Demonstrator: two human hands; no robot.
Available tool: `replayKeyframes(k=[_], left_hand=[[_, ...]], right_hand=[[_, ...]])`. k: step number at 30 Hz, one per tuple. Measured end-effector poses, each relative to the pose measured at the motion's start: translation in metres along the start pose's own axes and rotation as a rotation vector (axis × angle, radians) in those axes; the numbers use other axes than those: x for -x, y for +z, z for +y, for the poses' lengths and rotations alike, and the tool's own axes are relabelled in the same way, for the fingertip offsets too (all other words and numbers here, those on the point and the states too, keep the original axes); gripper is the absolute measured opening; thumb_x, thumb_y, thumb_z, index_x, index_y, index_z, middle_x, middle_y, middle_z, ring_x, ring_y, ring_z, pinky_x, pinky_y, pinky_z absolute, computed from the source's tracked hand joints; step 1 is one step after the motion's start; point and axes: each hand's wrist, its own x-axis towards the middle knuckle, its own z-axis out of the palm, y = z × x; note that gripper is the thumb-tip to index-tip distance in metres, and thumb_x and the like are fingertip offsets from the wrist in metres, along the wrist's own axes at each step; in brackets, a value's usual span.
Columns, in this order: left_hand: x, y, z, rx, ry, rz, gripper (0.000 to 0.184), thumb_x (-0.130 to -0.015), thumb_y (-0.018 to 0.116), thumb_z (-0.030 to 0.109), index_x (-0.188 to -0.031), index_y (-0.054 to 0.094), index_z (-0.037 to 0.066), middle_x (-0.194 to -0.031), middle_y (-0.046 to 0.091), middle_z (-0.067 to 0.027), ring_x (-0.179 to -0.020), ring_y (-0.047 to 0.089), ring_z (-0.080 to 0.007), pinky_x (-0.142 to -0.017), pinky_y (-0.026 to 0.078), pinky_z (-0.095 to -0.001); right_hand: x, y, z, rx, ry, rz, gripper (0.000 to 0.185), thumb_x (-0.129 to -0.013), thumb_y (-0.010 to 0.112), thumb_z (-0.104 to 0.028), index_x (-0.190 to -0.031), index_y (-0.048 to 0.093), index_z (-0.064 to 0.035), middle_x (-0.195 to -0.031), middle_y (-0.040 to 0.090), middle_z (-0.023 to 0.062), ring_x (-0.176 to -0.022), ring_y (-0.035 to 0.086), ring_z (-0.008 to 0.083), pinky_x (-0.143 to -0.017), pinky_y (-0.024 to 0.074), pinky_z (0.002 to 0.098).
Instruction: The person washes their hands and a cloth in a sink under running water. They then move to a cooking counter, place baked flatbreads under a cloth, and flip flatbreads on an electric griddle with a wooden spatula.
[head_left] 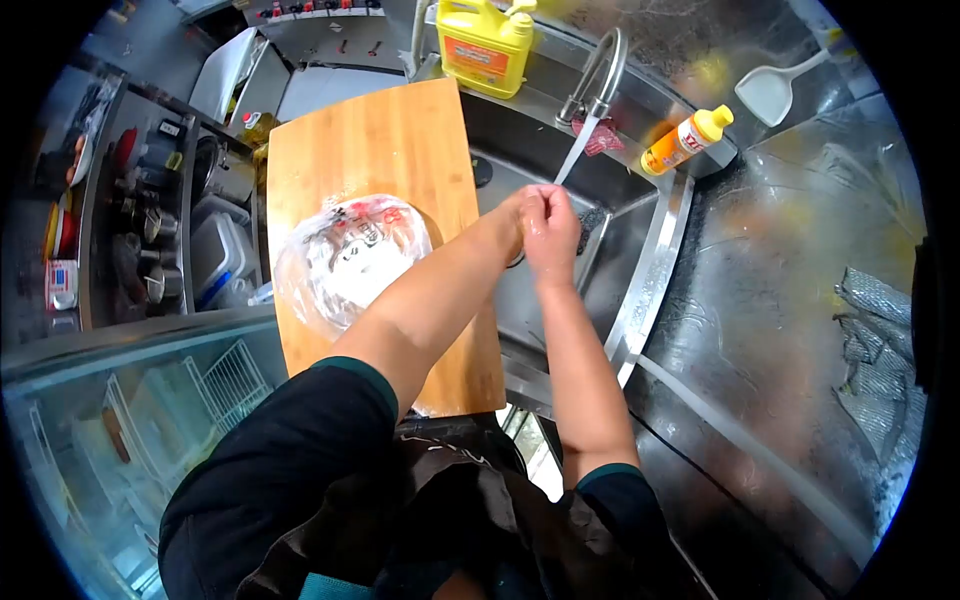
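Observation:
Over the metal sink, my left hand and my right hand are pressed together. The right one is closed, its fingers curled against the left, whose own fingers are mostly hidden. A stream of water runs from the curved tap down to the hands, and the skin looks wet. Left of the sink lies a wooden cutting board. On it sits a clear plastic bag with red and black print, around something white and round.
A yellow jug stands behind the sink. An orange bottle with a yellow cap and a crumpled red net are by the tap. A white spatula rests farther right. Shelves with pots are at the left.

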Motion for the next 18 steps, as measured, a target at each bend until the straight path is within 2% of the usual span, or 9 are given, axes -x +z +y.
replayKeyframes(k=[2,4,8,9,12,13,16,17,18], left_hand=[[0.006,-0.018,-0.008,-0.019,0.034,-0.020,0.034,-0.096,0.051,0.036,-0.082,0.062,0.007,-0.083,0.066,-0.0130,-0.074,0.064,-0.0266,-0.069,0.052,-0.0442],[0.007,-0.030,-0.012,-0.046,0.072,-0.040,0.033,-0.095,0.052,0.034,-0.080,0.063,0.006,-0.080,0.066,-0.0126,-0.072,0.064,-0.0259,-0.066,0.052,-0.0431],[-0.044,-0.039,-0.025,-0.149,-0.092,0.360,0.039,-0.097,0.050,0.038,-0.100,0.062,0.001,-0.093,0.065,-0.0124,-0.075,0.062,-0.0242,-0.061,0.048,-0.0389],[-0.044,-0.039,-0.022,-0.038,-0.073,0.298,0.032,-0.098,0.052,0.033,-0.106,0.056,0.002,-0.098,0.061,-0.0100,-0.082,0.060,-0.0219,-0.068,0.047,-0.0374],[-0.042,-0.039,-0.004,-0.251,0.214,0.242,0.019,-0.096,0.056,0.020,-0.107,0.052,0.005,-0.096,0.058,-0.0090,-0.089,0.058,-0.0208,-0.074,0.046,-0.0367],[-0.031,-0.030,0.007,-0.274,0.235,0.267,0.016,-0.095,0.054,0.015,-0.108,0.051,0.007,-0.097,0.059,-0.0100,-0.089,0.059,-0.0233,-0.075,0.048,-0.0392],[-0.009,-0.009,0.032,-0.274,0.247,0.270,0.019,-0.092,0.052,0.005,-0.109,0.050,0.012,-0.100,0.060,-0.0117,-0.091,0.060,-0.0286,-0.077,0.050,-0.0447],[-0.008,-0.007,0.034,-0.225,0.214,0.227,0.020,-0.090,0.053,0.004,-0.108,0.050,0.012,-0.101,0.060,-0.0116,-0.094,0.059,-0.0287,-0.079,0.049,-0.0452],[-0.008,-0.006,0.035,-0.178,0.181,0.185,0.021,-0.089,0.054,0.003,-0.107,0.051,0.013,-0.102,0.059,-0.0114,-0.097,0.058,-0.0288,-0.080,0.048,-0.0457]], right_hand=[[0.005,0.005,0.006,0.130,0.040,-0.067,0.026,-0.093,0.057,-0.023,-0.080,0.061,-0.0012,-0.072,0.063,0.0171,-0.064,0.059,0.0307,-0.063,0.0482,0.0348],[-0.010,0.008,0.038,0.296,0.084,0.044,0.036,-0.095,0.051,-0.032,-0.078,0.060,-0.0016,-0.076,0.063,0.0224,-0.072,0.060,0.0405,-0.066,0.0488,0.0437],[-0.050,0.003,0.094,0.517,0.200,0.145,0.039,-0.096,0.043,-0.033,-0.083,0.063,-0.0019,-0.083,0.063,0.0256,-0.082,0.060,0.0464,-0.074,0.0477,0.0515],[-0.054,-0.005,0.106,0.551,0.249,0.155,0.039,-0.096,0.041,-0.032,-0.084,0.064,-0.0021,-0.084,0.063,0.0266,-0.084,0.060,0.0477,-0.076,0.0472,0.0530],[-0.055,-0.024,0.133,0.691,0.354,0.070,0.030,-0.091,0.046,-0.025,-0.088,0.065,-0.0019,-0.087,0.063,0.0285,-0.089,0.059,0.0480,-0.081,0.0469,0.0526],[-0.046,-0.035,0.144,0.542,0.302,0.060,0.025,-0.083,0.053,-0.017,-0.099,0.065,-0.0014,-0.098,0.064,0.0263,-0.093,0.061,0.0458,-0.082,0.0473,0.0510],[-0.028,-0.051,0.159,0.570,-0.140,-0.083,0.038,-0.077,0.058,-0.006,-0.114,0.061,-0.0004,-0.110,0.062,0.0243,-0.094,0.061,0.0459,-0.082,0.0475,0.0503],[-0.022,-0.047,0.162,0.538,-0.209,-0.101,0.050,-0.077,0.058,0.000,-0.127,0.053,-0.0013,-0.113,0.061,0.0189,-0.090,0.063,0.0403,-0.079,0.0509,0.0470],[-0.020,-0.042,0.146,0.322,0.057,-0.193,0.049,-0.078,0.057,0.001,-0.127,0.052,-0.0018,-0.111,0.061,0.0174,-0.089,0.064,0.0364,-0.077,0.0522,0.0449]])
